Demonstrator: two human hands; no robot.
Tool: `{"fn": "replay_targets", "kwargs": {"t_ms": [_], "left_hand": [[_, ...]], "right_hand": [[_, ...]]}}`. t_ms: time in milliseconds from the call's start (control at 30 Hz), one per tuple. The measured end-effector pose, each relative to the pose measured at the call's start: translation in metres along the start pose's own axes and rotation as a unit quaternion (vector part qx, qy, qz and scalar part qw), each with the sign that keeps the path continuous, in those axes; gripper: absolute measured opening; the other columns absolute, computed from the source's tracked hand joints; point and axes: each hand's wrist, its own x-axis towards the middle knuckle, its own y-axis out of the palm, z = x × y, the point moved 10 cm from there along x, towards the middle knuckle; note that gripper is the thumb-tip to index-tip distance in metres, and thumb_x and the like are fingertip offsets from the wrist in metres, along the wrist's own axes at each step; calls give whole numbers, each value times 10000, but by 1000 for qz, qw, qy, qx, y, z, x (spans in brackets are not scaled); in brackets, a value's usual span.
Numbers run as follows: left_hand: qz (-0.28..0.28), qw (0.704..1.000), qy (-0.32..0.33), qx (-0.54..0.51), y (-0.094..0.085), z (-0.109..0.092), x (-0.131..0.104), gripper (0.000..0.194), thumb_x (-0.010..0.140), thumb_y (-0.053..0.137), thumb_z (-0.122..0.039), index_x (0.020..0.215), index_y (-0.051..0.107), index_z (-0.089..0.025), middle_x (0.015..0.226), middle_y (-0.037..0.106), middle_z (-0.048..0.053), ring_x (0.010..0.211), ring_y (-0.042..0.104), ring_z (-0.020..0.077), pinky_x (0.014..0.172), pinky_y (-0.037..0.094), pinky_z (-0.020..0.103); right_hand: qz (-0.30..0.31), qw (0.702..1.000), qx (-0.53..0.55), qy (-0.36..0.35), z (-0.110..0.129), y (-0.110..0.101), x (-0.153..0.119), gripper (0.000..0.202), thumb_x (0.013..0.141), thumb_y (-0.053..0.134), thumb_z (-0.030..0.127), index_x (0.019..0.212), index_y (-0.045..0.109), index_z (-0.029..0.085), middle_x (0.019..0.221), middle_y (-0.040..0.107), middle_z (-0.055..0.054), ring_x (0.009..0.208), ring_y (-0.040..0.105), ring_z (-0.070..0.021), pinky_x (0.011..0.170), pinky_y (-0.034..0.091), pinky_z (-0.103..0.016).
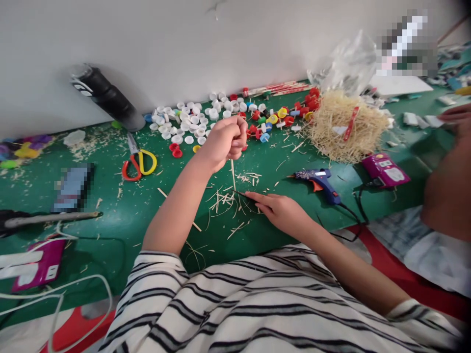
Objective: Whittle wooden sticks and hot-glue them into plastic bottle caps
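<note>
My left hand (224, 139) is closed in a fist, raised over the middle of the table. A thin pale wooden stick (232, 174) points down from it toward the tabletop. My right hand (281, 211) is wrapped round a thin dark blade (239, 192), whose handle is hidden by the fingers. The blade's tip meets the stick's lower end, or lies just beside it. Below them, thin wood shavings (222, 200) are scattered on the green table (265, 233). A longer loose stick (196, 226) runs partly under my left forearm.
Bottle caps (189, 120) cover the back, with a straw-like bundle (344, 130) farther right. Scissors (139, 159), a black bottle (110, 93) and a phone (73, 187) lie left. A blue glue gun (318, 181) with a cord is right. Another person's arm (451, 181) reaches in.
</note>
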Motion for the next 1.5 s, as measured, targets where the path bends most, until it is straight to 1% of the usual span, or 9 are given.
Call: {"fn": "replay_targets", "kwargs": {"t_ms": [167,300,367,500,667,967,1167,1367,1500], "left_hand": [[8,1000,18,11,2,-3,0,224,1017,498,-186,810,579,-164,626,373,-61,462,316,17,469,293,149],[-19,1000,24,-5,2,-5,-3,264,1054,548,-261,819,613,-159,667,376,-51,500,358,20,503,334,157],[-31,999,29,-13,1,-5,-3,283,1060,562,-278,811,620,-156,667,367,-49,507,361,19,507,330,159],[-20,999,23,-26,3,2,1,310,1069,571,-359,845,644,-158,654,347,-52,501,340,18,492,299,159],[-23,1000,8,-15,1,11,6,323,1064,587,-406,847,632,-170,635,324,-63,486,319,25,472,273,174],[-59,997,29,42,-2,3,3,347,1058,596,-385,779,578,-179,618,300,-78,485,310,38,490,306,191],[-52,998,9,40,-6,3,1,335,1046,620,-399,794,558,-188,614,293,-83,459,283,28,471,278,182],[-32,999,6,10,-4,2,0,333,1042,630,-428,820,567,-187,616,309,-88,436,291,5,451,280,169],[-16,1000,17,9,0,-1,-2,345,1042,630,-435,814,577,-181,615,333,-83,441,330,4,449,303,168]], "right_hand": [[-83,996,3,-6,4,-31,5,534,1117,377,384,1607,579,320,864,661,-59,739,585,-171,694,455,-284],[-100,995,-7,-7,3,-43,12,543,1106,372,382,1602,585,326,859,640,-61,728,558,-166,664,417,-276],[-104,995,-11,-3,-1,-43,15,547,1104,362,381,1596,593,324,849,627,-60,713,546,-164,650,398,-274],[-102,995,-16,3,-12,-36,18,556,1104,348,381,1601,588,315,848,617,-57,684,521,-156,647,389,-272],[-75,997,14,4,-20,-25,17,572,1091,369,352,1629,552,286,869,658,-59,736,584,-180,698,434,-293],[-74,996,39,12,-19,-21,7,564,1088,392,317,1627,554,276,887,705,-64,760,631,-184,711,473,-290],[-55,998,-8,19,-18,-10,-6,519,1093,435,330,1586,595,363,975,769,-48,772,674,-179,662,469,-272],[-50,998,22,16,-16,-13,-11,519,1089,454,304,1587,595,346,1139,819,-56,861,746,-202,749,566,-304],[-65,997,51,10,-17,-26,-15,499,1090,467,325,1564,620,343,1243,810,-59,943,774,-223,819,609,-337]]}}
